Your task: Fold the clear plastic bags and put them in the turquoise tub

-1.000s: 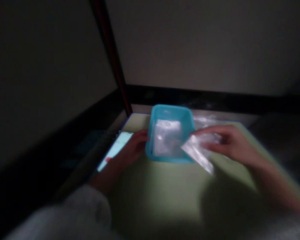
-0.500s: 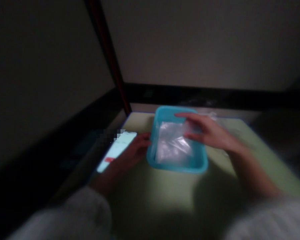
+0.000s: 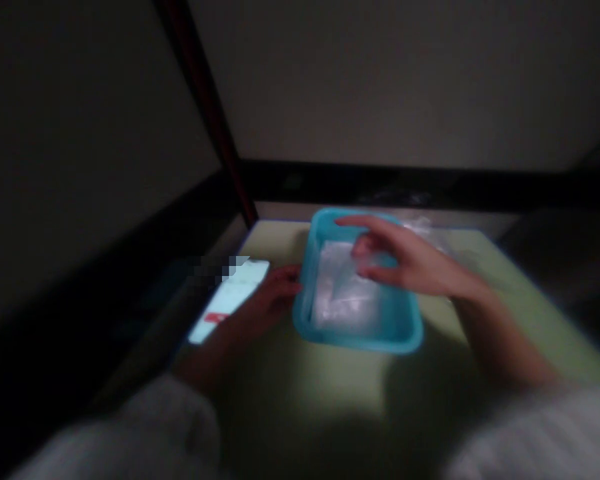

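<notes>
A light-blue plastic tray point(image 3: 403, 340) rests on the green tabletop, with clear plastic bags point(image 3: 347, 303) lying flat inside it. Over the tray's right half hovers my right hand point(image 3: 397, 257), its index finger stretched out and the thumb apart from it; the other fingers are curled. Whether a thin bag touches those fingertips is too blurred to tell. My left hand point(image 3: 277, 290) is at the tray's left side, fingertips at the outer wall, fingers slightly bent and apart.
A lit phone screen point(image 3: 230, 300) lies left of my left hand. Crumpled clear plastic point(image 3: 425, 230) is behind the tray to the right. The green table point(image 3: 330, 400) stands before a wall with a dark band and a reddish post point(image 3: 205, 100).
My right hand has moved a little left over the bags, with its fingers more curled below the index finger. My left hand stays at the tray's side. The view has shifted slightly.
</notes>
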The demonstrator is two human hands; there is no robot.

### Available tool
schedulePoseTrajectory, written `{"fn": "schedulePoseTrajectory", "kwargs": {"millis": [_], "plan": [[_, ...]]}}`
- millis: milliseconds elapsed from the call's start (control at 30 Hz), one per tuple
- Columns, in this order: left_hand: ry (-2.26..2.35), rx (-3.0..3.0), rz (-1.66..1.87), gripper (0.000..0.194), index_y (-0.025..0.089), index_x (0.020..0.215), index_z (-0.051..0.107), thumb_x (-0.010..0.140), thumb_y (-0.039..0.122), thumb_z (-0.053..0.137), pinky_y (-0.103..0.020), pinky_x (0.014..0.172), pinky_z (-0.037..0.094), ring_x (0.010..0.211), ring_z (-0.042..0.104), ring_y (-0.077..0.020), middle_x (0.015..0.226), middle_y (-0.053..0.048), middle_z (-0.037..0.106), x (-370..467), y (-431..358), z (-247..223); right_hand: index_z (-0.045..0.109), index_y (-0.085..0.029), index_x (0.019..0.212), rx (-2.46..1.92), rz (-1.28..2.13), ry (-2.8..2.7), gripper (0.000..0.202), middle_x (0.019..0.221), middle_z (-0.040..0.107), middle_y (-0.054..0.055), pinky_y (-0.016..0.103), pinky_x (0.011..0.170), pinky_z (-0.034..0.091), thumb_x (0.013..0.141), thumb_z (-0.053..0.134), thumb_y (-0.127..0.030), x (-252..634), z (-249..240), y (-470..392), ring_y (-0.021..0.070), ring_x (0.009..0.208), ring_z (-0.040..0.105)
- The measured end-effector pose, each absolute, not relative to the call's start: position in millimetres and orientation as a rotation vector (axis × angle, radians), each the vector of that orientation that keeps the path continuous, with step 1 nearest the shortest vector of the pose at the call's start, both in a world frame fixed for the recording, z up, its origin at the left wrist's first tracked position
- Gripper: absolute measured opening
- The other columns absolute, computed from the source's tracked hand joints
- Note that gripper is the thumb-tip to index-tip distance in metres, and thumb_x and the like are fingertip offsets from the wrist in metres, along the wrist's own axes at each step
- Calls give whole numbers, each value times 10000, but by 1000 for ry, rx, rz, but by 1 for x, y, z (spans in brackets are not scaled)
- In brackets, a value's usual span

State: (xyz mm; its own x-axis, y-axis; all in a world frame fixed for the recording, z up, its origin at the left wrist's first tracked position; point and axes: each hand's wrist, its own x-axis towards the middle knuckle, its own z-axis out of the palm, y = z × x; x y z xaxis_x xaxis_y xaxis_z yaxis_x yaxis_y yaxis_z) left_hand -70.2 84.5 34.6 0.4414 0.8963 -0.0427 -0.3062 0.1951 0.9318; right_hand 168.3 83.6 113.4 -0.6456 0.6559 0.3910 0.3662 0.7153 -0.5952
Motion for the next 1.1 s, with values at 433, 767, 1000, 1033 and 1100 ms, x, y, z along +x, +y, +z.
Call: {"fn": "schedulePoseTrajectory", "kwargs": {"millis": [433,767,1000,1033,1100], "plan": [[716,1014,940,249,115,824,713,584,181,710,-239,587,481,622,634,-164,756,-56,709,-70,85,32,256,-165,1403,-718,719,-2282,665,911,613,32,329,787,501,809,554,-142,166,113,83,180,870,614],[734,1023,934,276,101,839,705,580,194,719,-251,604,482,634,638,-172,748,-65,707,-71,86,30,227,-230,1448,-816,173,-2705,618,976,667,32,463,1017,318,877,409,-79,167,122,68,203,933,620],[751,1045,946,222,122,807,694,591,175,696,-255,609,473,628,628,-164,732,-41,691,-70,83,34,169,-193,1468,-998,36,-2953,849,922,640,52,484,995,308,703,472,15,165,126,53,238,914,580],[751,1049,944,213,126,798,694,591,176,694,-253,605,471,629,627,-164,730,-39,691,-70,83,35,177,-197,1466,-994,81,-2961,848,939,640,57,477,987,317,698,470,10,165,127,50,238,919,576],[746,1052,940,201,132,781,695,585,180,692,-250,602,470,617,623,-158,721,-34,690,-69,82,36,204,-197,1459,-954,175,-2988,810,934,646,58,463,974,330,714,449,2,164,131,46,229,902,580]]}}
